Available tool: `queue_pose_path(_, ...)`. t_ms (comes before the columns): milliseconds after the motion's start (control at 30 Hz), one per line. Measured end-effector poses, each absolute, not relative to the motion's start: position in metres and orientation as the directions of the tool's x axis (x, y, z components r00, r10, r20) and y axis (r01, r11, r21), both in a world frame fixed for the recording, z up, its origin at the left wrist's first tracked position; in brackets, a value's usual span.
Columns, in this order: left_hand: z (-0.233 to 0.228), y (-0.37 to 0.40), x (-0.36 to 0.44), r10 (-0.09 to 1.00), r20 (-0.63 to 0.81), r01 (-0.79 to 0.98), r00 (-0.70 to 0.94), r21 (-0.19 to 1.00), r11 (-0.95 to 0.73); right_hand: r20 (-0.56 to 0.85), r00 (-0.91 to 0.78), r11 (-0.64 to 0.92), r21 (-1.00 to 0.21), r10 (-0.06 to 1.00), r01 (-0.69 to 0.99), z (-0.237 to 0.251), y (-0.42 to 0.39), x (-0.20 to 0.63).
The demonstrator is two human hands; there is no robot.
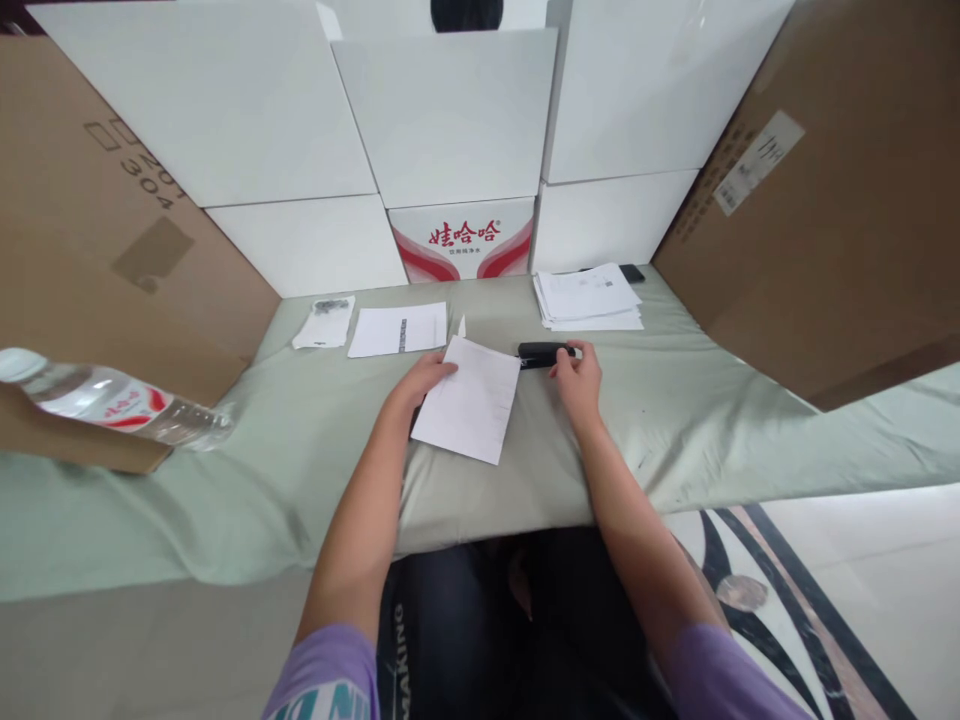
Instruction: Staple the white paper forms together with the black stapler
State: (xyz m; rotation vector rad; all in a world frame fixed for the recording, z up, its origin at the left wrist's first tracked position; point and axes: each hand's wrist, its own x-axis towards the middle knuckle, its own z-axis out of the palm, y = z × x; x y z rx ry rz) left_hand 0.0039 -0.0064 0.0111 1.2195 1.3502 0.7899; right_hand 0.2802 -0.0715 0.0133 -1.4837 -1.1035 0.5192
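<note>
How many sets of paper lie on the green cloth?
3: one sheet under the left hand, beside the black stapler that the right hand touches; one further back; a stack back right. Sheets underneath may be hidden.

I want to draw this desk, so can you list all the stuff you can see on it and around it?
sheet of paper: 1, white, middle of the table, under the left hand
stapler: 1, black, right of the sheet, touched by the right hand
paper stack: 1, white, far right of the table
flat paper: 1, white, far left-centre
small bag: 1, clear, left of the flat paper
water bottle: 1, clear with red label, left edge
tablecloth: 1, pale green
white boxes: several, back wall
brown cartons: 2, either side
left hand: on the sheet's edge
right hand: fingers on the stapler
</note>
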Motion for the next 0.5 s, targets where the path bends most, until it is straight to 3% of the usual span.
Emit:
queue_pose_path(200,0.009,-0.007,0.013,0.957,-0.243,0.213,0.156,0.955,0.208,0.384,0.291,0.129,-0.769,0.876,0.625,0.06,-0.05,0.288)
queue_pose_path(333,0.009,-0.007,0.018,0.966,-0.22,0.208,0.133,0.96,0.19,0.352,0.231,0.063,-0.657,0.907,0.751,0.079,-0.002,0.279)
queue_pose_path(500,0.005,-0.006,0.02,0.965,-0.228,0.209,0.126,0.957,0.199,0.246,0.19,-0.039,-0.512,0.95,0.858,0.051,0.04,0.259)
